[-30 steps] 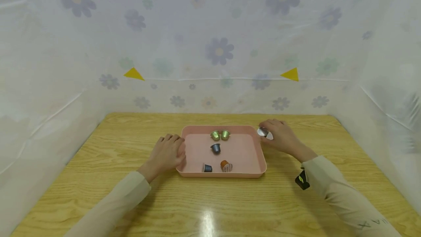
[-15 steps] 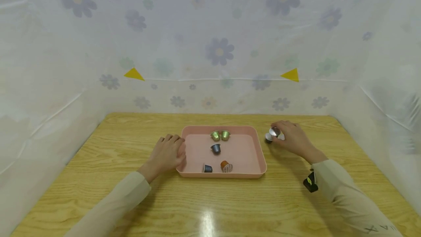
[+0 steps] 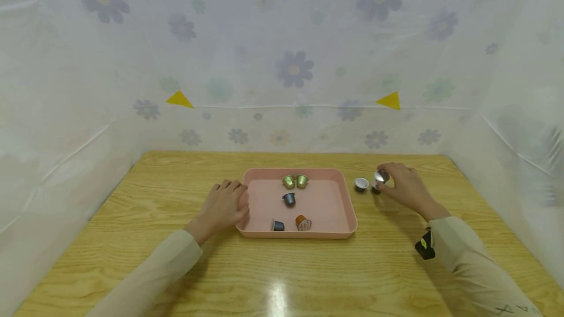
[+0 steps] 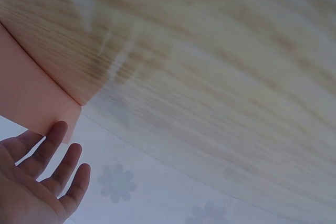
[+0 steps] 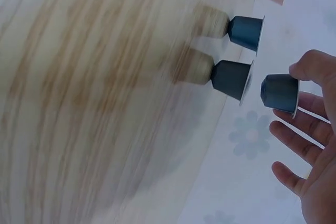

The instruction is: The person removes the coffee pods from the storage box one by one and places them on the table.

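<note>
My right hand [image 3: 407, 187] pinches a dark blue coffee capsule [image 5: 280, 93] by its rim, between thumb and fingers. It is held above a second dark capsule [image 5: 230, 78], which stands lid up on the table. Beside that one, nearer the tray, stands a third dark blue capsule [image 3: 361, 184], its silver lid facing up. At the left end of the pink tray [image 3: 264, 234] is my left hand [image 3: 222, 204], its relaxed fingers touching the wall near a corner in the left wrist view.
Inside the tray lie two green capsules [image 3: 295, 181] at the back, a dark blue capsule [image 3: 289, 199] midway, and another dark capsule [image 3: 278, 225] with an orange capsule [image 3: 303, 222] at the front. The wooden table [image 3: 282, 273] meets a flowered curtain [image 3: 291, 121] behind.
My right hand has moved right, away from the tray's right edge, carrying its capsule. The two capsules standing on the table have come into view from behind it. The left hand stays put.
</note>
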